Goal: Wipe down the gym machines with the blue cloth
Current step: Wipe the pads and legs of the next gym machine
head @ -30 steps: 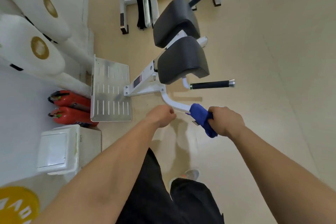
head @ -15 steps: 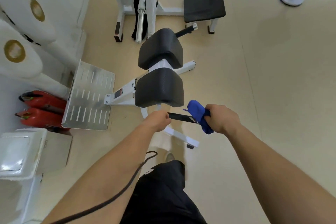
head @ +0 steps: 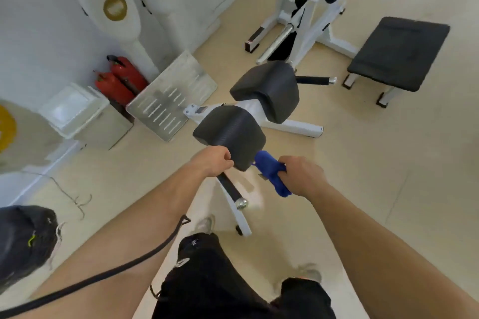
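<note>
Gripping the black handle (head: 231,188) just below the near black pad (head: 230,132), the left hand (head: 213,160) curls round it; the right hand (head: 302,176) clutches the bunched blue cloth (head: 269,169), just beside that pad's lower right edge

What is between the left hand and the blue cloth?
In the head view, the lower corner of the near pad sits between the left hand, which grips the handle, and the cloth held in the right hand.
</note>
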Tool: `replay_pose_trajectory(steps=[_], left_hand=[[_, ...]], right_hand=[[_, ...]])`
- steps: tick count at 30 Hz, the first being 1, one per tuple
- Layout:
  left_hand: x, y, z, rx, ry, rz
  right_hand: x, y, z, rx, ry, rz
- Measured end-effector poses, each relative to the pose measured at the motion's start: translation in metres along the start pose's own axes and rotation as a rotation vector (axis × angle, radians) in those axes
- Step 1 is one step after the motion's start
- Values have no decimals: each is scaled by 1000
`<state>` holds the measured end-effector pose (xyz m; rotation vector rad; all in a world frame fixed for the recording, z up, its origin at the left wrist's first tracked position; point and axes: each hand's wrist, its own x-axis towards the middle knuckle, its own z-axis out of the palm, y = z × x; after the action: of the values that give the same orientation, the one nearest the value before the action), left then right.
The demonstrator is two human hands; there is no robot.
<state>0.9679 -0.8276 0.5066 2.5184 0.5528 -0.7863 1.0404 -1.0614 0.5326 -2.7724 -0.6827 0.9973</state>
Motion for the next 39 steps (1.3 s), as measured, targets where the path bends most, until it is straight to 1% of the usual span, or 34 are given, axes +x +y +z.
replay_pose_trajectory(steps=[2,5,7,10,12,13,18,20,23,26,29,31,35,37,39], left_hand=[[-19,26,14,-112,50,-59],[-51,67,40,-260,57,-89],[-66,92,57,-386,92,-72],[-73,122,73,-543,194,-10],[-72,137,82,-581,232,47],[-70,143,85,-586,259,44],[-37,151,90,-749,468,-134],[-13,148,85,-793,491,-183],[27,143,70,-833,504,-203],[66,138,49,-872,498,-231],[96,133,21,-817,521,-262],[110,129,5,-824,558,-280],[127,125,-5,-897,649,-392],[134,125,-2,-869,627,-376],[140,125,1,-834,608,-379]], right_hand=[[-4,23,-15,-20,-31,-97],[-21,57,-33,-67,-81,-200],[-27,76,-40,-88,-100,-263],[-26,93,-49,-58,-79,-363],[-22,101,-51,-23,-96,-409],[-18,104,-52,-8,-109,-423],[24,106,-60,22,-129,-503],[48,105,-62,30,-107,-518],[91,103,-66,17,-65,-512],[134,95,-77,8,-87,-461],[171,81,-96,-60,-100,-463],[191,71,-108,27,-88,-457],[215,53,-118,333,-86,-444],[227,46,-117,442,-100,-471],[238,40,-114,492,-143,-500]])
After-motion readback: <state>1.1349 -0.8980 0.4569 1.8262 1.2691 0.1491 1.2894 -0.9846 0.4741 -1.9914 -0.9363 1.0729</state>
